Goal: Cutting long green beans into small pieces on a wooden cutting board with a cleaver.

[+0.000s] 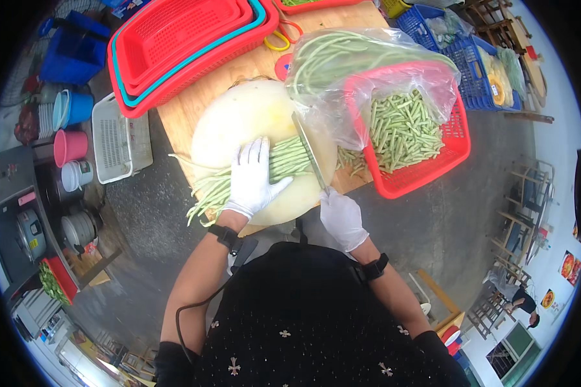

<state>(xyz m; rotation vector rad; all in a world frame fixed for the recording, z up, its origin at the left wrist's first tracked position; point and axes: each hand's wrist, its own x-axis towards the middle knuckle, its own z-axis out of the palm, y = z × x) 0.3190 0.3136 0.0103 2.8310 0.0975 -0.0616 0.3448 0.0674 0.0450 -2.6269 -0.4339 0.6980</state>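
My left hand [252, 180], in a white glove, lies flat over a bundle of long green beans [290, 158] on a round, pale cutting board [244, 109]. My right hand [341, 216], gloved too, grips the handle of a kitchen knife [310, 151]. The blade stands across the right end of the bundle. Uneven bean ends stick out past the board's left edge. At the right, cut bean pieces [404, 130] fill part of a red plastic basket [392, 188], and a few pieces lie on the table beside it. A clear plastic bag of whole long beans [339, 60] drapes over the basket's rim.
Stacked red and teal baskets [150, 104] stand at the wooden table's [198, 104] back left, near yellow-handled scissors [277, 42]. A white crate [121, 140] and buckets [70, 147] stand on the floor at left. Blue crates [469, 63] are at back right. Another person [523, 300] is far off at right.
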